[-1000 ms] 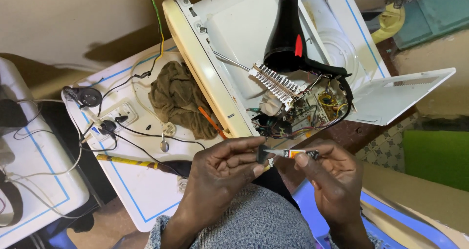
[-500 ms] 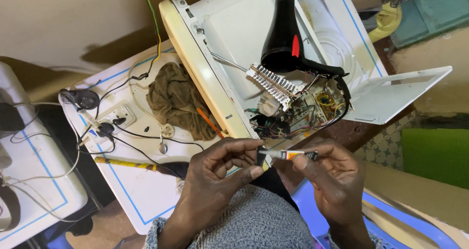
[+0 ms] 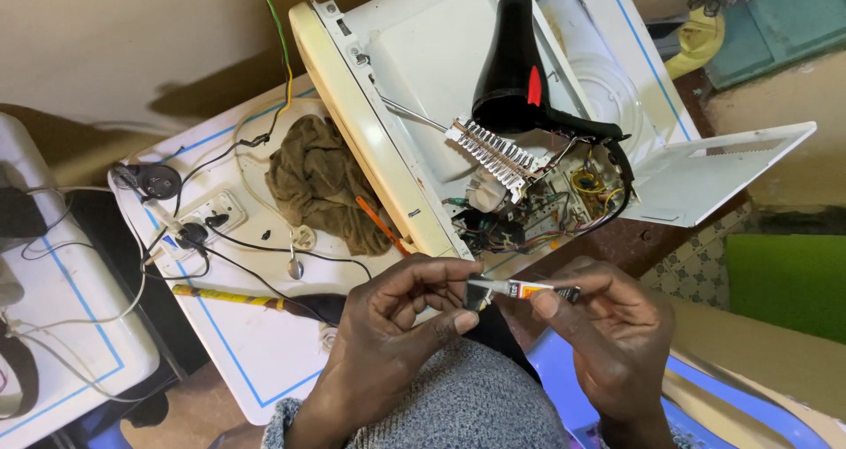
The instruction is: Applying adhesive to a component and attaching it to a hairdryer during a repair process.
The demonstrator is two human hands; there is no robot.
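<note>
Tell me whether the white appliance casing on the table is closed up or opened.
Opened: the white appliance casing lies with its cover swung aside, exposing the circuit board and coloured wiring inside.

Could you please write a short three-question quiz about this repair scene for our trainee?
1. True or false: the black hair dryer lies on the opened white appliance.
2. Which hand grips the small glue tube by its rear end?
3. The brown cloth lies: A) on the white board, B) on the hair dryer, C) in a hand.

Key: 1 true; 2 the right hand, the left hand pinching at its tip; 3 A.
</note>
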